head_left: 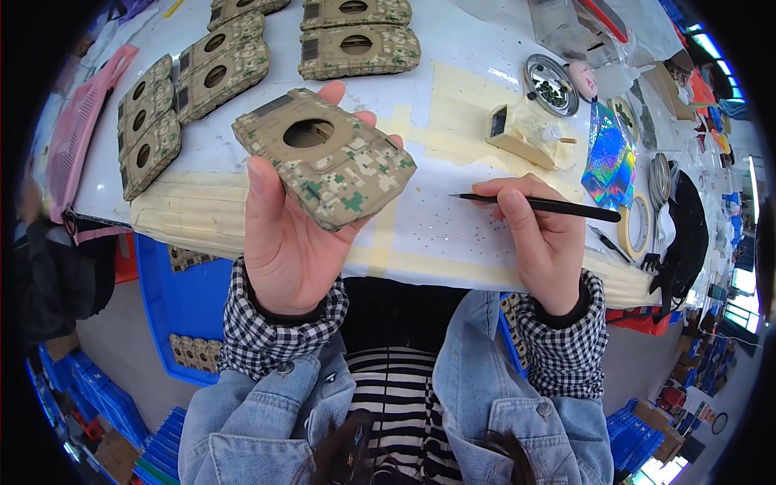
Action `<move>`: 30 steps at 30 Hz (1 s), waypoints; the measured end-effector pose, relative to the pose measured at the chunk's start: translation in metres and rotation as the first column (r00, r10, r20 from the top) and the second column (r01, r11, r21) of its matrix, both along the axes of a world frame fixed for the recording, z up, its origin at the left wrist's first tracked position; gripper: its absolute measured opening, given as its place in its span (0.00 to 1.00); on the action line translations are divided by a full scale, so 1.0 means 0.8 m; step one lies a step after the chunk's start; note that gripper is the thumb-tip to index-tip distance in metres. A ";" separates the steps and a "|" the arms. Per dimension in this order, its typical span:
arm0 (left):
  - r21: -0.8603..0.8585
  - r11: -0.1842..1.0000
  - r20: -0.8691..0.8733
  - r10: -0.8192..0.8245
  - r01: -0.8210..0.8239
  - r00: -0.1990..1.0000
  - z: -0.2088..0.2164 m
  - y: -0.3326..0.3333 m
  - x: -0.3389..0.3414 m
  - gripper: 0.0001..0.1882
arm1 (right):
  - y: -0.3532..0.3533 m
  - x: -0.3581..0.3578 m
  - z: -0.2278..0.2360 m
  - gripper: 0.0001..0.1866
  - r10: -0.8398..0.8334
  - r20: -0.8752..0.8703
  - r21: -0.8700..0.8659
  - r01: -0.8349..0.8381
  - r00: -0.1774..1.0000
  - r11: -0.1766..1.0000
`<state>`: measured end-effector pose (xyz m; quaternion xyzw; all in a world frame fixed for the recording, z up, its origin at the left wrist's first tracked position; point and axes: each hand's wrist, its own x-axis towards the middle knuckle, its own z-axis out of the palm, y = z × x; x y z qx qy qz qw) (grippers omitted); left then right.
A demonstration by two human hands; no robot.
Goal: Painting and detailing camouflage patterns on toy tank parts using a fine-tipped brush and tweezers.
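Note:
In my left hand I hold up a model tank hull, tan with a digital camouflage pattern and a round hole in its top. My thumb lies along its near left edge and my fingertips show past its far side. Black tweezers are pinched in my right hand, their tip pointing left over the white tabletop. Tiny specks lie scattered on the surface beneath the tip. Whether the tip grips anything is too small to tell.
More camouflaged hulls stand in rows at the back left. Right of my hand are a small tan box, a round tin with green bits, a shiny holographic pouch and a tape roll. A blue tray sits below the table's left edge.

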<state>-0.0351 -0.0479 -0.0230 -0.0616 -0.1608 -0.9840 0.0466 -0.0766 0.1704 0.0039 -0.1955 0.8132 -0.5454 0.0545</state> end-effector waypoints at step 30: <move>-0.460 0.868 -0.004 -0.214 0.188 0.977 0.023 0.003 0.012 0.47 | 0.008 0.003 0.024 0.18 -0.146 -0.011 -0.233 0.140 0.989 0.962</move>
